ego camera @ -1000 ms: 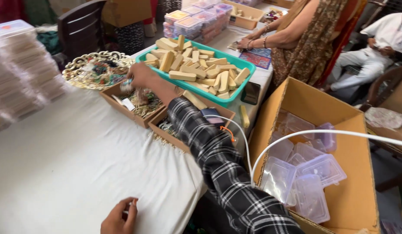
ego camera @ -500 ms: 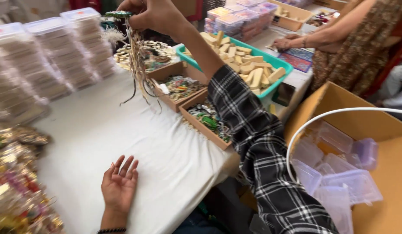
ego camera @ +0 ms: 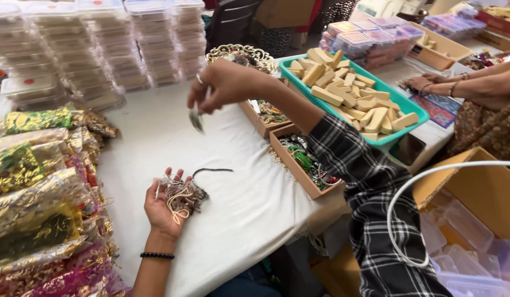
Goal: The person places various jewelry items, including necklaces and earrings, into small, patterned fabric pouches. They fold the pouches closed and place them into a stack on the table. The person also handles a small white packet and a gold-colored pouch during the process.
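My left hand lies palm up on the white table and cradles a tangled bunch of thin cords and small trinkets; one dark cord curls out to the right of it. My right hand hovers above the table in a checked sleeve, pinching a small dark trinket that dangles below the fingers. Two shallow brown cardboard boxes with mixed trinkets sit just right of the hands.
Shiny gold and pink pouches pile up at the left. Stacks of clear plastic boxes stand at the back. A teal tray of tan bars is at the right, and another person's arms rest beyond it. A cardboard carton holds clear lids.
The cords that my right hand held high now lie bunched in my left palm. My right hand has come down lower and holds only one small piece.
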